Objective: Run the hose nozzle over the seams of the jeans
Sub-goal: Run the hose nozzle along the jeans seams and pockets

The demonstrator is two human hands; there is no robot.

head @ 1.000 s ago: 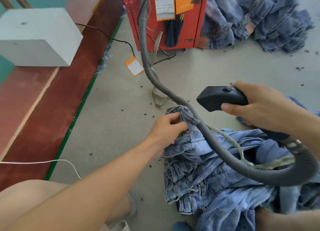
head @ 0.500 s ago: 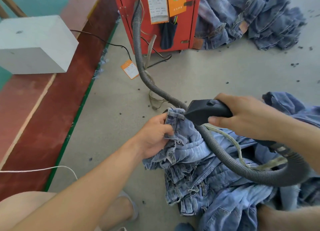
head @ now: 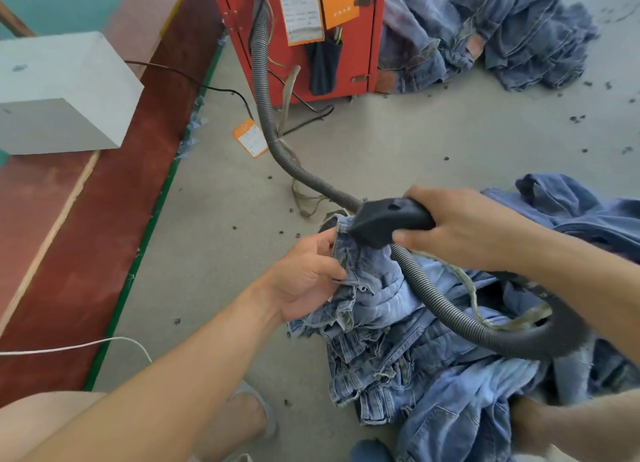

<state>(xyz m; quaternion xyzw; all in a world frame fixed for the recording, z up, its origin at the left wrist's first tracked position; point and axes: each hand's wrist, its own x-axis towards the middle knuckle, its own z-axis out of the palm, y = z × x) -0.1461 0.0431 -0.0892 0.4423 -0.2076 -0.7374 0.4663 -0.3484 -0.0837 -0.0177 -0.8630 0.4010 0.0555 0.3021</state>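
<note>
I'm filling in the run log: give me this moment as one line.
left hand: grips blue denim jeans edge | right hand: holds black plastic hose nozzle | nozzle mouth on raised jeans edge

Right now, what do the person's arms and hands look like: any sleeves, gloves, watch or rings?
Both forearms are bare as far as the frame shows, with no sleeve or cuff in view. The left hand and the right hand wear no gloves. No watch, bracelet or ring shows on either wrist or on the visible fingers. No markings are visible on either arm.
</note>
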